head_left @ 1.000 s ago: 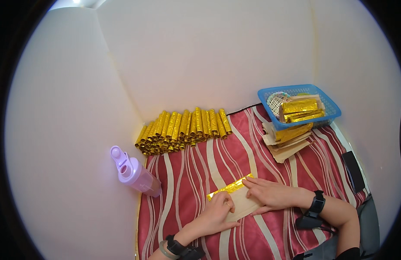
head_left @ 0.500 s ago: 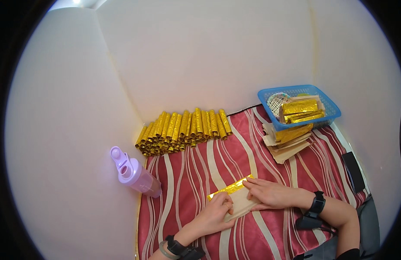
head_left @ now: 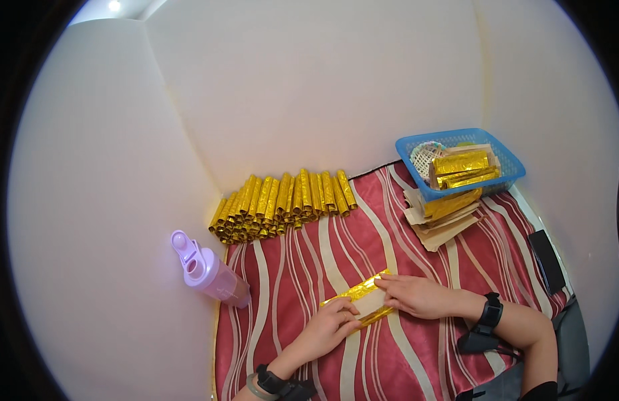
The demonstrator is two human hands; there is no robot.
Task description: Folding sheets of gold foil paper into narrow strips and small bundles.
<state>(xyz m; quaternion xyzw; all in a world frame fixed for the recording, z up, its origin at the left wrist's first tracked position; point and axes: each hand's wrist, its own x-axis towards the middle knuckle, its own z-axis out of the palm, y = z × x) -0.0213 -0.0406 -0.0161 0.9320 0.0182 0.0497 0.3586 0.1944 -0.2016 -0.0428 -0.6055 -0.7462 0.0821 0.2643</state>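
In front of me lies a sheet of gold foil paper [head_left: 369, 305], its plain tan side up. Gold foil shows along both its far and near edges, and the near edge looks folded over. My left hand [head_left: 328, 326] grips the left end, fingertips on the tan face and thumb at the near edge. On the right end, my right hand [head_left: 416, 295] holds it with fingers pressed close together; its thumb is partly hidden. Behind the hands, several gold paper rolls [head_left: 283, 200] lie stacked against the wall.
A lidded purple bottle [head_left: 216, 275] stands at the left edge. At the back right, a blue basket [head_left: 507, 146] holds folded gold paper and a woven piece. A pile of tan and gold paper [head_left: 443, 227] lies before it. A flat black object [head_left: 547, 262] rests far right.
The near edge of the sheet has turned over, so a gold strip shows there now. My left fingers have straightened a little along the paper. My right hand has barely moved.
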